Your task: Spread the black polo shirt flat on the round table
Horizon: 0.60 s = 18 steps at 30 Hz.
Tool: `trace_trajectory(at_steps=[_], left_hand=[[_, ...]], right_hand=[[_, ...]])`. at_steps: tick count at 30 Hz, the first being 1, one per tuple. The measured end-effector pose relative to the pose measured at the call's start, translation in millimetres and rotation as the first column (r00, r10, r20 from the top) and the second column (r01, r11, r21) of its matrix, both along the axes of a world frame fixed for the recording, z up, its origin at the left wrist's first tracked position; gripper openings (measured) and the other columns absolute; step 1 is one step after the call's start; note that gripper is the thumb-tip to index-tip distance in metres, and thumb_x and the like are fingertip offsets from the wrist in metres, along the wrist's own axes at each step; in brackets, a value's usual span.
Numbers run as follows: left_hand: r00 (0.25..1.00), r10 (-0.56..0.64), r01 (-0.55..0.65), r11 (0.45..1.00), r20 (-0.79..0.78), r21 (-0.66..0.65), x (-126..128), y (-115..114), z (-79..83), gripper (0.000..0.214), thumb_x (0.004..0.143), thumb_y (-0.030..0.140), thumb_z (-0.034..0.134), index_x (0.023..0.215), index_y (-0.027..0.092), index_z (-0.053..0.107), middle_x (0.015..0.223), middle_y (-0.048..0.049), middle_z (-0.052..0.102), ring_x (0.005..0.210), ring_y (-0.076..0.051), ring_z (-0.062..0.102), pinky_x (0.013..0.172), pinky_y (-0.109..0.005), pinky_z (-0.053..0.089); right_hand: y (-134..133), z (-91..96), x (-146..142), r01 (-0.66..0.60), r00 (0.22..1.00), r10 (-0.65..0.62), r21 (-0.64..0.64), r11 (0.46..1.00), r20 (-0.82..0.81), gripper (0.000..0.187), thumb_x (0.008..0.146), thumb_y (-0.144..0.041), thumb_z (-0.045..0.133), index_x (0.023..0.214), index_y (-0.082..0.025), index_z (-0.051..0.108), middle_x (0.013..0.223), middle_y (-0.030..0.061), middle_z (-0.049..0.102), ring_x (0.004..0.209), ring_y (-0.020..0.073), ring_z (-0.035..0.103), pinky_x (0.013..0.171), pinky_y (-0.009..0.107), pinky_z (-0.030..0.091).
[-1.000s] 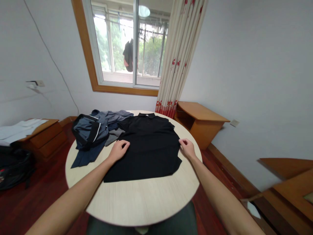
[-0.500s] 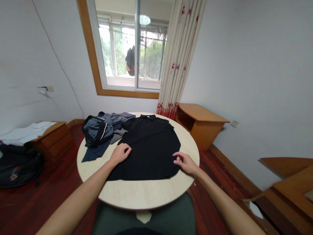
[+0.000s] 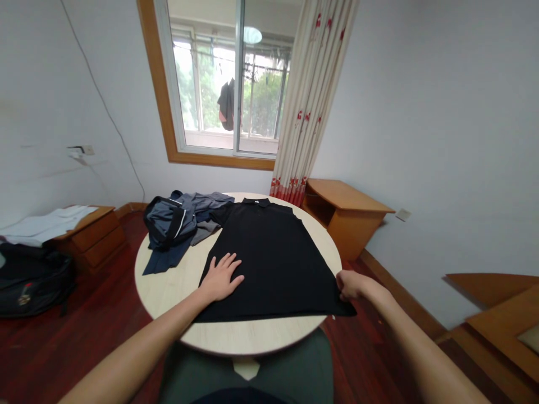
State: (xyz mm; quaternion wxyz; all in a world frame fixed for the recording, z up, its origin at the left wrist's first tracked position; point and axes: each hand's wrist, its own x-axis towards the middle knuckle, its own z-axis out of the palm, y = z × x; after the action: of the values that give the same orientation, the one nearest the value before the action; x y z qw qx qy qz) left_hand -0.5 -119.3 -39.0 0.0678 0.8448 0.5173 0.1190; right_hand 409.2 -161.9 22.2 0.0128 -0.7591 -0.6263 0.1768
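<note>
A black collared shirt (image 3: 269, 258) lies spread over the pale round table (image 3: 236, 338), its collar at the far side and its hem near me. My left hand (image 3: 221, 278) rests flat on the shirt's lower left part, fingers spread. At the shirt's lower right edge my right hand (image 3: 350, 284) is closed on the cloth, which is drawn out past the table's rim. A short sleeve shows at the upper left; the right sleeve is not spread out to the side.
Crumpled grey and navy clothes (image 3: 179, 221) lie on the table's far left. A wooden cabinet (image 3: 343, 210) stands behind it to the right. A green chair seat (image 3: 286, 370) is at the near edge. At left are a drawer unit (image 3: 95, 238) and a black backpack (image 3: 36, 280).
My right hand has closed on the shirt's right edge and moved right, pulling the lower part wider. My left hand has opened flat and shifted slightly right and nearer me.
</note>
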Motion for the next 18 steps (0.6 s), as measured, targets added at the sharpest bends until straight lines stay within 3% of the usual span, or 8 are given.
trace_trajectory(at_steps=[2, 4, 6, 8, 10, 12, 15, 18], left_hand=[[0.999, -0.008, 0.007, 1.0, -0.038, -0.029, 3.9, -9.3, 1.6, 0.063, 0.097, 0.061, 0.034, 0.149, 0.027, 0.043, 0.162, -0.0082, 0.027, 0.151, -0.032, 0.018, 0.118, -0.066, 0.013], [0.998, -0.021, 0.018, 0.999, -0.059, -0.043, 5.9, -14.4, 4.1, 0.065, 0.097, 0.062, 0.032, 0.151, 0.027, 0.039, 0.163, -0.0077, 0.024, 0.152, -0.033, 0.015, 0.117, -0.067, 0.013], [0.997, -0.022, 0.018, 0.999, -0.077, -0.049, 7.0, -16.3, 6.3, 0.066, 0.097, 0.062, 0.031, 0.152, 0.027, 0.037, 0.163, -0.0068, 0.022, 0.152, -0.032, 0.014, 0.118, -0.067, 0.012], [0.995, -0.011, 0.006, 0.999, -0.096, -0.048, 7.5, -16.6, 7.4, 0.065, 0.098, 0.062, 0.031, 0.153, 0.027, 0.036, 0.164, -0.0058, 0.022, 0.152, -0.031, 0.014, 0.118, -0.066, 0.012], [0.994, 0.0, -0.005, 0.999, -0.112, -0.045, 7.9, -16.4, 7.4, 0.064, 0.098, 0.06, 0.032, 0.153, 0.028, 0.036, 0.163, -0.0053, 0.022, 0.152, -0.031, 0.014, 0.118, -0.065, 0.012], [0.993, 0.002, -0.007, 0.999, -0.114, -0.039, 7.8, -16.3, 6.6, 0.064, 0.098, 0.06, 0.033, 0.153, 0.029, 0.036, 0.163, -0.0051, 0.022, 0.152, -0.031, 0.015, 0.118, -0.065, 0.013], [0.994, 0.002, -0.006, 0.999, -0.108, -0.036, 7.0, -16.0, 5.4, 0.064, 0.098, 0.061, 0.033, 0.153, 0.028, 0.035, 0.163, -0.0048, 0.022, 0.152, -0.031, 0.016, 0.118, -0.066, 0.013], [0.994, -0.003, -0.002, 0.999, -0.109, -0.041, 5.9, -15.5, 4.6, 0.065, 0.098, 0.062, 0.032, 0.154, 0.028, 0.034, 0.164, -0.0039, 0.02, 0.152, -0.031, 0.015, 0.118, -0.066, 0.012]], right_hand=[[7.3, 7.3, -19.2, -0.07, 0.976, 0.087, -0.091, 0.993, 0.201, 0.013, 0.058, -0.01, 0.075, 0.064, -0.02, 0.069, 0.074, 0.0113, 0.071, 0.075, 0.0281, 0.07, 0.063, 0.033, 0.049], [18.5, 12.4, -49.1, -0.188, 0.942, 0.174, 0.02, 0.982, 0.285, 0.025, 0.073, -0.022, 0.071, 0.098, -0.019, 0.074, 0.105, 0.0162, 0.072, 0.097, 0.032, 0.069, 0.077, 0.038, 0.052], [33.2, 10.8, -87.1, -0.342, 0.916, 0.294, 0.15, 0.927, 0.272, 0.043, 0.084, -0.033, 0.064, 0.123, -0.017, 0.066, 0.128, 0.0183, 0.065, 0.115, 0.0322, 0.063, 0.094, 0.042, 0.048], [50.0, 1.3, -127.3, -0.426, 0.899, 0.38, 0.239, 0.872, 0.216, 0.055, 0.091, -0.041, 0.058, 0.139, -0.015, 0.055, 0.148, 0.0172, 0.049, 0.135, 0.0311, 0.047, 0.11, 0.044, 0.037], [66.7, -13.6, -163.1, -0.437, 0.9, 0.411, 0.277, 0.856, 0.15, 0.062, 0.094, -0.046, 0.051, 0.148, -0.015, 0.045, 0.158, 0.0149, 0.036, 0.147, 0.0289, 0.031, 0.119, 0.047, 0.023], [81.2, -29.9, -188.0, -0.415, 0.909, 0.41, 0.27, 0.869, 0.079, 0.065, 0.098, -0.05, 0.042, 0.153, -0.015, 0.037, 0.162, 0.0132, 0.027, 0.15, 0.0272, 0.023, 0.12, 0.048, 0.018], [96.3, -49.4, -195.1, -0.401, 0.913, 0.405, 0.272, 0.875, 0.044, 0.065, 0.101, -0.054, 0.029, 0.155, -0.018, 0.033, 0.164, 0.0096, 0.023, 0.152, 0.0242, 0.016, 0.121, 0.047, 0.013], [105.5, -60.2, -163.3, -0.364, 0.93, 0.363, 0.285, 0.887, 0.056, 0.069, 0.1, -0.06, 0.025, 0.155, -0.02, 0.032, 0.164, 0.0065, 0.022, 0.153, 0.0226, 0.014, 0.122, 0.046, 0.011]])
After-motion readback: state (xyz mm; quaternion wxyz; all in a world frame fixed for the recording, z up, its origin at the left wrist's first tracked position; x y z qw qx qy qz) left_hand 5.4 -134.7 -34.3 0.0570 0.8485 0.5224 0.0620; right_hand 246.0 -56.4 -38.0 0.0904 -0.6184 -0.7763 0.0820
